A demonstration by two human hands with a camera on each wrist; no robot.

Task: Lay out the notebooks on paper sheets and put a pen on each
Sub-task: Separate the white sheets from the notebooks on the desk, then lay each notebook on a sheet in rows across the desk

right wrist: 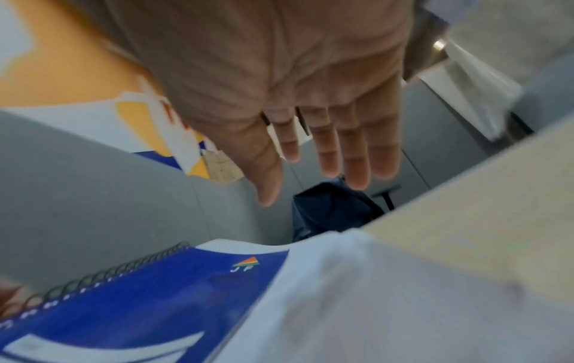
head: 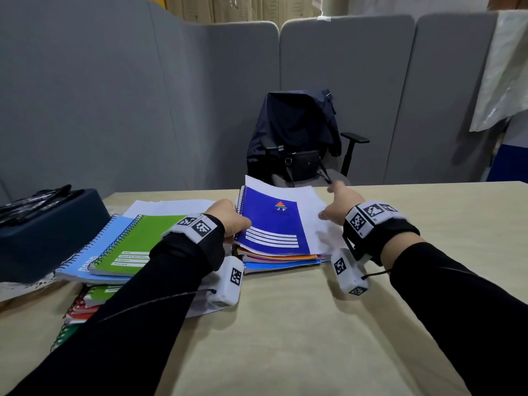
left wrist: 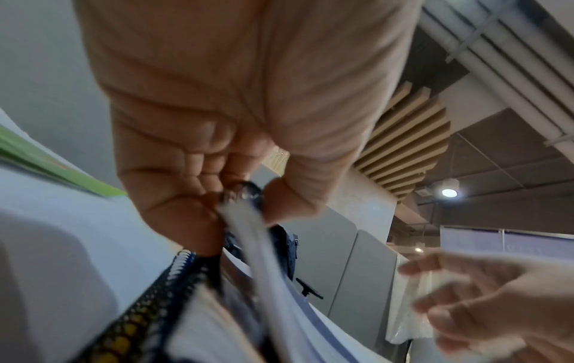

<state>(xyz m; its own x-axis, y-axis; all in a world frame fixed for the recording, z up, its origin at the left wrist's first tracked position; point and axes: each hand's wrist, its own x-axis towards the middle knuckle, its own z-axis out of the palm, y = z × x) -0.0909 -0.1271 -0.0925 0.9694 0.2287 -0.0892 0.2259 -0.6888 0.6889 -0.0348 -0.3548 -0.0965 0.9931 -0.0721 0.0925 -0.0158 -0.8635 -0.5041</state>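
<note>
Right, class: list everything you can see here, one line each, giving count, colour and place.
dark blue notebook: one, spiral-bound, on a white paper sheet atop the middle stack.
green notebook: one, on a light blue notebook, left.
pens: several, black, on a dark blue box, far left.
table: one, beige.
office chair: one, draped with a navy jacket, behind the table.
left hand: grips the dark blue notebook's spiral edge.
right hand: open, over the paper sheet.

Centre of frame: notebook (head: pixel 271 224) on paper sheet (head: pixel 311 212), atop notebook stack (head: pixel 283 260)
Left of frame: two overlapping notebooks (head: pixel 114 247)
Far left: pen tray (head: pixel 48 224)
Upper centre, behind table (head: pixel 314 324): chair (head: pixel 303 150)
</note>
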